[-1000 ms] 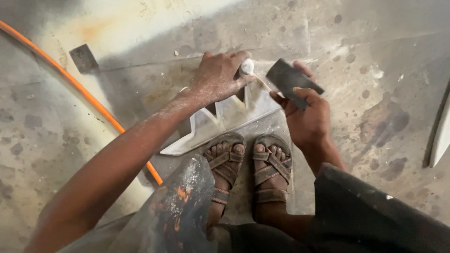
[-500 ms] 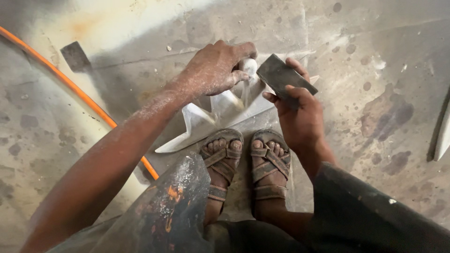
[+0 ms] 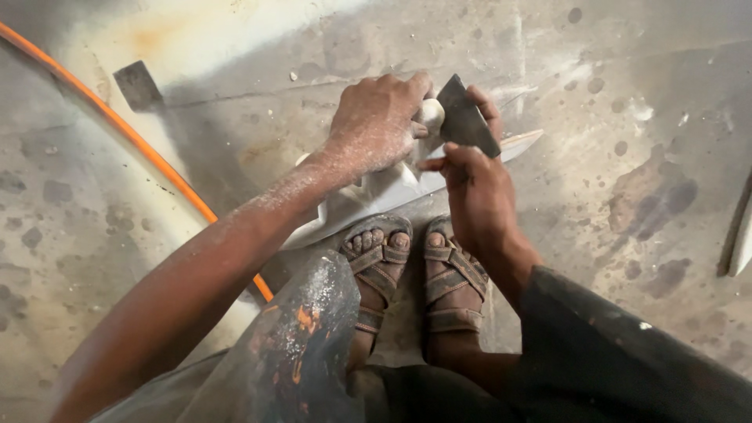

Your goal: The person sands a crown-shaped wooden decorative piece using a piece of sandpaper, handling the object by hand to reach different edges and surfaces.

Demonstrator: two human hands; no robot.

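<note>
White dust coats our arms, and our left hand point(image 3: 376, 117) hides much of the pale moulded piece point(image 3: 392, 188) we press down on, so we cannot make out its full shape. It lies on the stained concrete floor point(image 3: 611, 94), just ahead of our sandalled feet point(image 3: 415, 266), with an orange hose point(image 3: 149, 149) curving past. Our right hand point(image 3: 470, 188) has its grip closed on a dark flat sanding block point(image 3: 466, 117), held against the piece's upper end.
</note>
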